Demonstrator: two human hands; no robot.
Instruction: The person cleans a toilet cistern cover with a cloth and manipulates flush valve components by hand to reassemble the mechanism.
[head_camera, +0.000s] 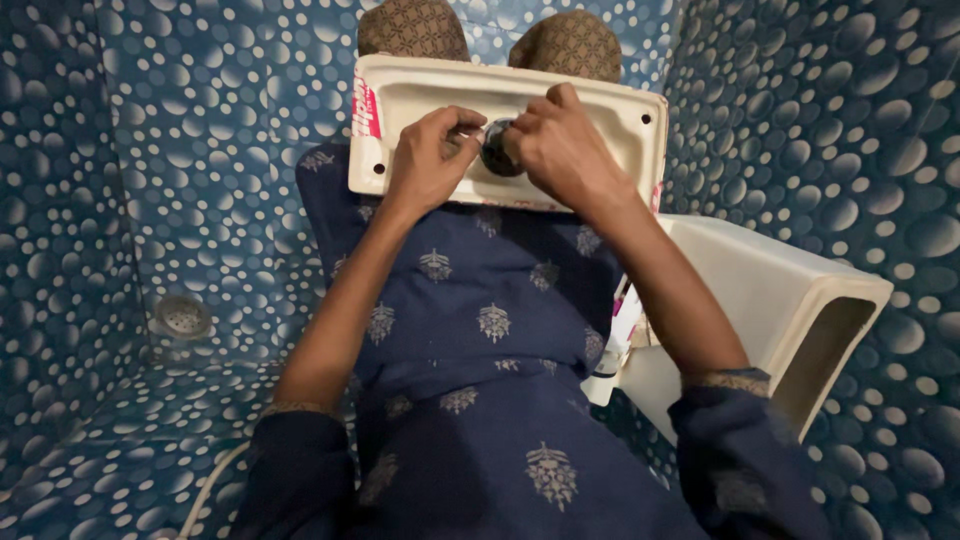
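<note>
From your head camera, you sit on a floor (110, 440) tiled in blue with white dots, and the same tile covers the walls (830, 110) to the left, right and far side. A round metal drain (183, 316) sits in the floor at left. A white cistern lid (610, 115) lies upside down across your lap, near your knees, with a red and white label (367, 105) stuck upright at its left end. Both hands meet at its middle: your left hand (432, 155) is curled and pinches beside a round dark metal button fitting (497, 150), and your right hand (560, 145) closes its fingers on that fitting. A white cistern tank (790, 300) lies on its side at right, just beside your leg.
</note>
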